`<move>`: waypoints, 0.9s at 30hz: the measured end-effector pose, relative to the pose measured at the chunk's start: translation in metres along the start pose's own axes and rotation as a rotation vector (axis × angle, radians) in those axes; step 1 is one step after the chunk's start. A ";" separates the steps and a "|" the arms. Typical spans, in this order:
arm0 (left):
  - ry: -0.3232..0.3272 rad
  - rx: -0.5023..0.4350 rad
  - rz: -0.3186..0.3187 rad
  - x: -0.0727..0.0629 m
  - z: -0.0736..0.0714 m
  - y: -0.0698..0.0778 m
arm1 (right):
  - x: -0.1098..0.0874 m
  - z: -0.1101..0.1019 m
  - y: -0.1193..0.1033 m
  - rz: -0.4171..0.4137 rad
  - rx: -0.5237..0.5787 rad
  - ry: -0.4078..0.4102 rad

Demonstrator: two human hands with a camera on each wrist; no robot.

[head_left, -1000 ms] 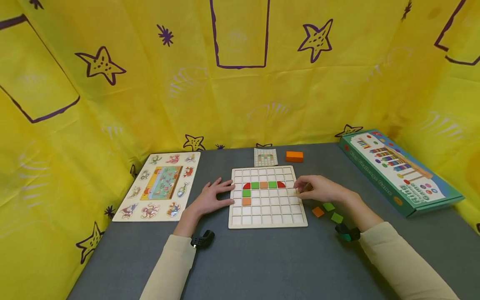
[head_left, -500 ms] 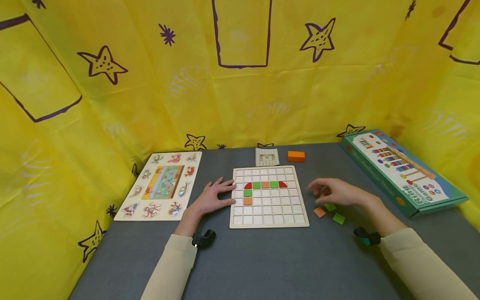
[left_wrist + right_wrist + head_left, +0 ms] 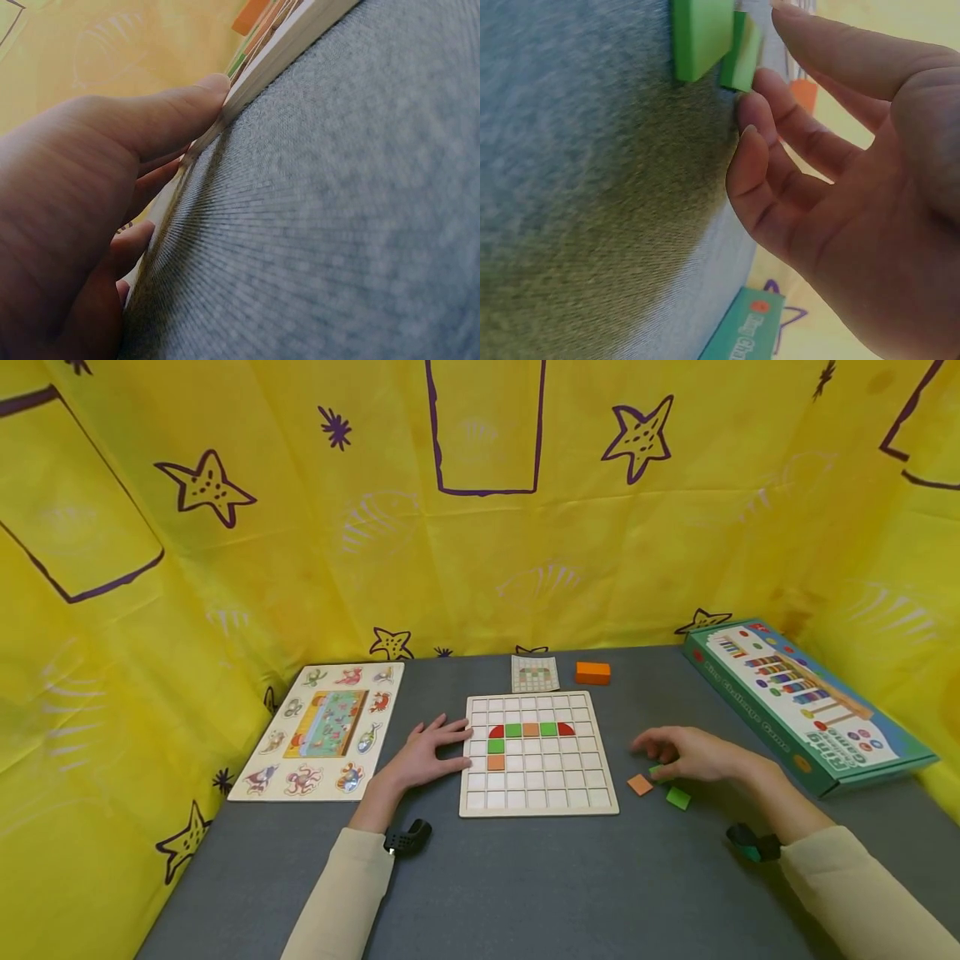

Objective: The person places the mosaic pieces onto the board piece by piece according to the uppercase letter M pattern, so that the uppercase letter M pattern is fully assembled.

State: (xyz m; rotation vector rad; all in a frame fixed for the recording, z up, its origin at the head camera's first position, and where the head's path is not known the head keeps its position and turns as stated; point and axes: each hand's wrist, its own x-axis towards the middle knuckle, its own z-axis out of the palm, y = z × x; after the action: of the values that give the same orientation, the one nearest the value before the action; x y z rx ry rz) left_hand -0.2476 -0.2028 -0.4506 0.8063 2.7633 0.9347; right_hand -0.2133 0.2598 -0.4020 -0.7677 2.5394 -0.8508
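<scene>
My left hand [image 3: 422, 755] rests at the left edge of a wooden grid board [image 3: 555, 781], thumb and fingertips touching its rim. On the board, red corner pieces, green tiles and orange tiles form a row, with a green tile [image 3: 496, 746] and an orange tile [image 3: 496, 762] below its left end. To the board's right, my right hand [image 3: 693, 753] hovers over a green tile [image 3: 744, 56], which it partly hides in the head view. Thumb and fingers are apart with nothing between them. Beside that tile lie another green tile [image 3: 678, 798] and a loose orange tile [image 3: 640, 785].
A pattern card [image 3: 535, 674] and an orange block [image 3: 592, 673] lie behind the board. A sea-animal puzzle board [image 3: 306, 781] is on the left. At the right lies a green game box [image 3: 810, 706]. A yellow cloth surrounds the grey table.
My right hand has left the board's right edge, moving right and down to the loose tiles. The left hand stays at the board's edge, and the tiles on the board look unchanged.
</scene>
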 end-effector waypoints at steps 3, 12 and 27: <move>-0.002 0.006 0.000 0.000 0.000 0.000 | -0.002 0.002 0.001 0.007 -0.008 -0.009; -0.007 -0.002 -0.006 0.000 -0.001 0.001 | -0.006 0.005 0.003 -0.015 -0.025 0.003; -0.015 -0.007 -0.019 0.000 -0.002 0.004 | -0.006 0.005 0.005 -0.041 -0.041 0.002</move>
State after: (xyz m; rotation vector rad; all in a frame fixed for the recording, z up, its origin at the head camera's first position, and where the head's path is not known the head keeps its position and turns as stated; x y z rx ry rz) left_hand -0.2459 -0.2015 -0.4461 0.7810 2.7486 0.9310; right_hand -0.2084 0.2644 -0.4078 -0.8341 2.5586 -0.8153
